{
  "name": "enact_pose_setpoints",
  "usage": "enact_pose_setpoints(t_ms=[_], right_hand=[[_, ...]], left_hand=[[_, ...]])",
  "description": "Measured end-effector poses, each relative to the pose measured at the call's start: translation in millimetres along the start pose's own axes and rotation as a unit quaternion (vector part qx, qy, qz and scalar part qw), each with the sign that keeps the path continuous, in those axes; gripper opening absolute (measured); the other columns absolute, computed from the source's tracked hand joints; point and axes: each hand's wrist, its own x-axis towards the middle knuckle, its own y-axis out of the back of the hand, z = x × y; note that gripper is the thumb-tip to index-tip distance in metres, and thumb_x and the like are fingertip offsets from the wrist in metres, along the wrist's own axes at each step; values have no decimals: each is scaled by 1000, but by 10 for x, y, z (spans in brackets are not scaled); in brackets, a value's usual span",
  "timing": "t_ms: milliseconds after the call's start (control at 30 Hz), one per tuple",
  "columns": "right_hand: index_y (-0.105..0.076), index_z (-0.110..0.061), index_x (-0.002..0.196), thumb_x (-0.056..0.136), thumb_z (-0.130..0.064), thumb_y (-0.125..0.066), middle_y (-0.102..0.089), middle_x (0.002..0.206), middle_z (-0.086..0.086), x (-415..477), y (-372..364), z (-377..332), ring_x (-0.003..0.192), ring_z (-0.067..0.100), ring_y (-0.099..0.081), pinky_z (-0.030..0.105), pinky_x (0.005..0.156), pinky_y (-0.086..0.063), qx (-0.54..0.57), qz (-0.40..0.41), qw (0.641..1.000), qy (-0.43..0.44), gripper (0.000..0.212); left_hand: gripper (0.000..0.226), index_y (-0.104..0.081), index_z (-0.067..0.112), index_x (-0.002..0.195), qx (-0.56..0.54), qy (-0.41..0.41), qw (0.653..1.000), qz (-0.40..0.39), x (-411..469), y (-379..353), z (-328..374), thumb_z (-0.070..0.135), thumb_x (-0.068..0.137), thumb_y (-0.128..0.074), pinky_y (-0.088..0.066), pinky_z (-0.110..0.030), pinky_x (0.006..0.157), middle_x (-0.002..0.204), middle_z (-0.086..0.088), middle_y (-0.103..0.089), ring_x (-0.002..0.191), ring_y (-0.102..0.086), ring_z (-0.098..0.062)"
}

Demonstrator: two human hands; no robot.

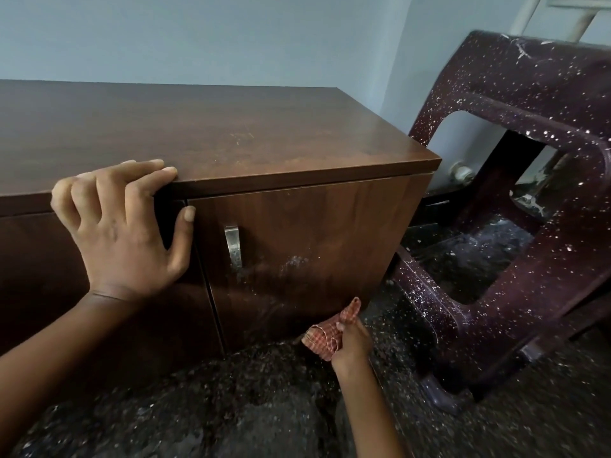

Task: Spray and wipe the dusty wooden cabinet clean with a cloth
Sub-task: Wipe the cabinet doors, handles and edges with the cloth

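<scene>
A low brown wooden cabinet (231, 137) fills the left and middle of the view. Dust and pale smears mark its top and its right door (304, 246), which has a metal handle (233, 246). My left hand (125, 226) grips the front edge of the cabinet top, fingers on top and thumb on the door's upper corner. Low down, my right hand (352, 345) holds a bunched red-and-white checked cloth (327, 332) against the bottom edge of the right door. No spray bottle is in view.
A dark purple plastic chair (515, 200) speckled with white paint lies tipped against the cabinet's right side. The floor (231, 408) is dark speckled stone. A pale blue wall (198, 34) runs behind the cabinet.
</scene>
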Motion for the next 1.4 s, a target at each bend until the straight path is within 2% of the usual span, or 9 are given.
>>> enact_pose_setpoints(t_ms=[167, 333, 533, 800, 900, 1000, 1133, 1300, 1400], right_hand=[[-62, 0, 119, 86, 16, -43, -65, 80, -2, 62, -113, -297, 67, 13, -60, 17, 53, -52, 70, 7, 991, 111, 42], [-67, -6, 87, 96, -14, -51, -64, 117, 19, 311, -55, -48, 95, 37, -64, 54, 84, -53, 50, 9, 998, -24, 20], [-62, -8, 108, 83, 17, -40, -64, 89, 10, -50, 15, -68, 75, 24, -60, 33, 66, -49, 25, -50, 998, 5, 42], [-62, -2, 108, 97, -6, -43, -64, 109, 13, -80, -226, 17, 93, 30, -62, 47, 86, -51, 30, 2, 999, -20, 22], [-67, -9, 109, 89, 7, -47, -67, 93, 6, -243, -293, -16, 83, 24, -62, 36, 80, -52, -1, -2, 993, 117, 32], [-62, -7, 121, 84, 13, -44, -64, 111, 13, -182, -341, -111, 97, 26, -61, 41, 90, -52, 8, 45, 976, 214, 46], [-59, -1, 123, 96, 0, -43, -61, 121, 17, -145, -273, -6, 107, 34, -61, 50, 98, -46, 49, 8, 995, 84, 32], [-66, -14, 112, 83, 17, -46, -68, 90, 4, -569, -150, 76, 79, 20, -62, 33, 70, -53, -43, -83, 990, 103, 47], [-68, -15, 106, 75, 16, -59, -69, 92, 12, -724, -15, -241, 79, 27, -63, 44, 72, -54, -12, -34, 979, 199, 44]], left_hand=[[39, -42, 19, 122, 6, 5, 1000, 2, -8, 5, 17, 42, 90, -45, -38, -63, 87, 124, -13, -57, 110, -51, -43], [39, -41, 20, 122, -1, 2, 1000, 4, -13, -17, -6, 42, 91, -44, -38, -64, 87, 125, -13, -56, 111, -50, -44], [39, -40, 20, 123, -5, 2, 1000, 3, -6, -25, -21, 42, 91, -44, -39, -65, 87, 124, -15, -56, 112, -50, -44], [39, -41, 21, 123, 15, 5, 1000, 5, -9, -35, -9, 43, 91, -43, -35, -61, 91, 124, -13, -57, 109, -51, -44], [38, -41, 20, 122, 17, 4, 1000, 7, -5, -24, 5, 43, 91, -42, -35, -60, 92, 123, -14, -57, 108, -51, -44], [39, -40, 22, 123, 19, 15, 1000, -2, -8, -30, 0, 44, 91, -42, -35, -59, 92, 125, -12, -56, 110, -50, -44], [41, -37, 26, 125, 16, 26, 999, -14, -21, -57, -26, 47, 91, -39, -37, -61, 90, 127, -10, -55, 112, -49, -43], [40, -38, 24, 124, 18, 23, 1000, -8, -5, -46, -17, 46, 91, -41, -38, -62, 89, 126, -11, -55, 111, -49, -43], [39, -40, 22, 123, 24, 13, 1000, 1, -5, -37, -5, 44, 91, -42, -36, -62, 91, 124, -13, -56, 109, -50, -45]])
